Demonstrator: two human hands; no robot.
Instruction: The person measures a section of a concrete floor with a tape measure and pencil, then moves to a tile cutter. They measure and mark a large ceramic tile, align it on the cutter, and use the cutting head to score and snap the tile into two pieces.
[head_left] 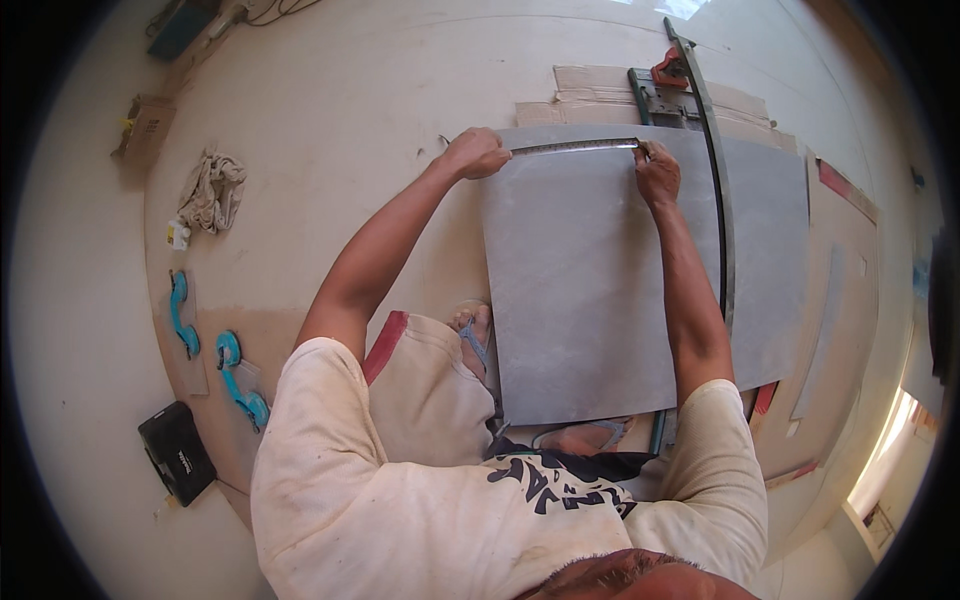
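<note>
A large grey tile [580, 290] lies on the floor in front of me. Across its far edge stretches a thin silver measuring tape [575, 147] with dark markings. My left hand [477, 154] is closed round its left end, at the tile's far left corner. The other end is pinched in the fingers of my right hand [657, 174], just left of a long dark metal rail [718, 190]. That rail crosses the tile from far to near and belongs to what looks like a tile cutter. Whether either hand hides a tape case, I cannot tell.
Flattened cardboard [590, 82] lies beyond the tile, near a red cutter part [670, 69]. To the left are turquoise suction lifters [240, 380], a black case [178, 453], a crumpled cloth [213, 190] and a cardboard box [146, 128]. My sandalled feet are close to the tile's edges.
</note>
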